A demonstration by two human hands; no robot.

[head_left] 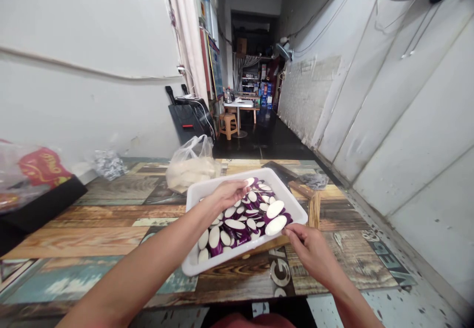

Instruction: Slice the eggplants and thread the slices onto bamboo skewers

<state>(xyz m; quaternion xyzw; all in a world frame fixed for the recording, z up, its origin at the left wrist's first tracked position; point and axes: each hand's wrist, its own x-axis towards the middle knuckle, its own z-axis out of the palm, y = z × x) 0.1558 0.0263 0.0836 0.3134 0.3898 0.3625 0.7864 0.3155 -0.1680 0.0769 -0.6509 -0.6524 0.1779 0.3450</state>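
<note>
A white plastic tub (215,267) stands on the table, filled with oval eggplant slices (235,225) that have pale flesh and purple skin. Over the tub's far side, my left hand (232,193) is closed in a pinch on one eggplant slice (250,182). At the near right corner, my right hand (309,246) is closed, its thumb and forefinger pinching the end of two large overlapping eggplant slices (276,225). Whether a stick runs through those slices I cannot make out. Thin bamboo skewers (314,210) lie just right of the tub.
Behind the tub sits a knotted clear plastic bag (192,165) with pale contents. A grey crumpled bag (314,181) lies beyond the skewers. Packaging with red print (43,167) is at the left of the wood-patterned table (107,222). A black speaker-like case (190,118) stands behind.
</note>
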